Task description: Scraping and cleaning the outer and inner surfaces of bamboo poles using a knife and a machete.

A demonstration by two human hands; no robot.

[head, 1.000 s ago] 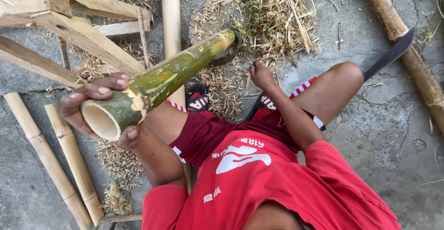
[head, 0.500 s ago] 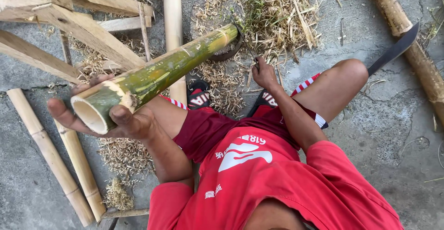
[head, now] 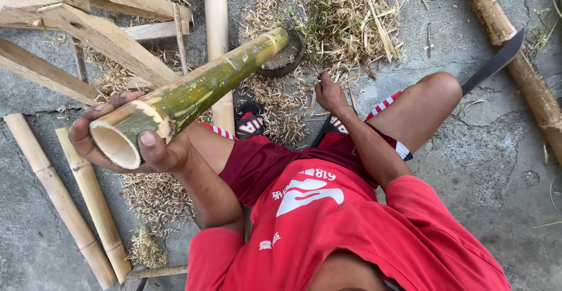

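My left hand [head: 126,147] grips the open near end of a thick green bamboo tube [head: 213,83], thumb on the cut rim and fingers wrapped under it. The tube slants up and away to the right, and its far end reaches a dark round object [head: 287,60] on the ground. My right hand [head: 331,92] rests low among the shavings in front of my legs with its fingers curled. Whether it holds anything I cannot make out. A machete [head: 497,60] lies on the concrete behind my right knee.
Two pale bamboo poles [head: 76,209] lie at the left and another pale pole [head: 216,28] runs away from me. A wooden frame [head: 88,16] stands at the top left. A thick brown pole [head: 515,57] lies at the right. Dry shavings [head: 351,16] cover the ground ahead.
My left hand has shifted its hold on the tube's near end, from fingers over the top to cupping it from below, and the end moved slightly left. My right hand stayed put.
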